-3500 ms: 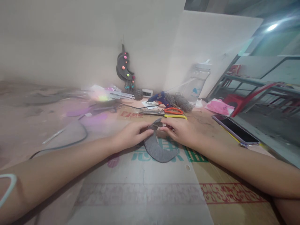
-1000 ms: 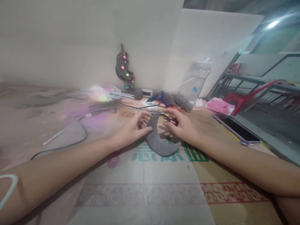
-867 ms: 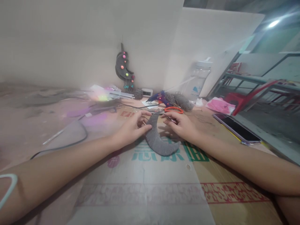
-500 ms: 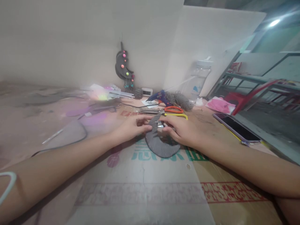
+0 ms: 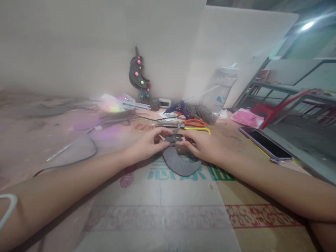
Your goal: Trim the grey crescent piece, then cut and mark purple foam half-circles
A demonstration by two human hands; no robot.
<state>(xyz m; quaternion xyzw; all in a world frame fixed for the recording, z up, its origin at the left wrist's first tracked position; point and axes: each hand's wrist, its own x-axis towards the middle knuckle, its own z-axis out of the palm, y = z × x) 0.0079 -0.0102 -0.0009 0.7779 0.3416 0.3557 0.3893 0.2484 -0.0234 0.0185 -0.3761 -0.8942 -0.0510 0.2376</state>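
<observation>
A grey yarn-wrapped crescent lies flat on the cardboard sheet in front of me. My left hand pinches its upper tip from the left, fingers curled. My right hand meets it from the right, fingers closed on the same tip around something small that I cannot make out. Both hands rest low on the cardboard, touching each other over the crescent's tip.
Behind the hands lie orange-handled scissors, a blue glue gun, a bundle of grey yarn and a clear bottle. A phone lies at right. A finished decorated crescent hangs on the wall. A black cable curls at left.
One second ago the crescent stood tilted up between my hands; it now lies flat on the cardboard, and both hands have closed in on its upper tip.
</observation>
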